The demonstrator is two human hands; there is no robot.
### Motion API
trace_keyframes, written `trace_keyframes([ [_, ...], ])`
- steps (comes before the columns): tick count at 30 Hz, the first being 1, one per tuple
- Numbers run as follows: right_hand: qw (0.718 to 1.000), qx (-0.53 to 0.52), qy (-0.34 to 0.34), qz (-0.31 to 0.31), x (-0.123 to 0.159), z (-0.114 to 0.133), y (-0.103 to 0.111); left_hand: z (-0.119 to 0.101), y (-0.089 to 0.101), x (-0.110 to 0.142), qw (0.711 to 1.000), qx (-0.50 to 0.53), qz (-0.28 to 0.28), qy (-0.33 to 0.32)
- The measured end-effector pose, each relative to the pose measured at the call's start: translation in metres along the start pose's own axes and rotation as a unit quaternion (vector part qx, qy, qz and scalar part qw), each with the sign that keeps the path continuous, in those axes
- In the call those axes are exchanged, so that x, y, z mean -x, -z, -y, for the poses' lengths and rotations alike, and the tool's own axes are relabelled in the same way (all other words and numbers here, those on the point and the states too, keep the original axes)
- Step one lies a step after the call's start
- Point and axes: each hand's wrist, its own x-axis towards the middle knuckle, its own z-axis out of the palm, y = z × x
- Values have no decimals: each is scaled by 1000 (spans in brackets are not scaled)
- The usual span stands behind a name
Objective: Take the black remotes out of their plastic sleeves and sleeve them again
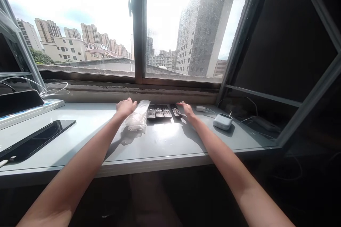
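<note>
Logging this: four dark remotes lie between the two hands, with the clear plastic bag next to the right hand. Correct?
No: the head view shows the clear plastic bag next to the left hand. The four dark remotes do lie between that hand and the right hand.

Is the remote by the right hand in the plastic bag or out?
Out: the remote lies on the table beside the right hand, with three other remotes between it and the plastic bag.

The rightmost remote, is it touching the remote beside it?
Apart. The head view shows a bright strip of tabletop between the rightmost remote and the neighbouring remote.
</note>
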Motion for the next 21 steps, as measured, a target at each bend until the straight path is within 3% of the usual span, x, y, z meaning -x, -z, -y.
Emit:
trace_keyframes([
  [6,983,-157,-95,28,4,2,8,31,-2,-19,977,84,189,-43],
  [10,970,-208,-118,33,7,3,6,41,-8,-26,943,169,269,-100],
  [13,969,-211,-127,24,8,6,7,39,-12,-27,929,194,290,-125],
  [21,976,-183,-116,4,10,11,7,39,-22,-29,946,153,250,-139],
])
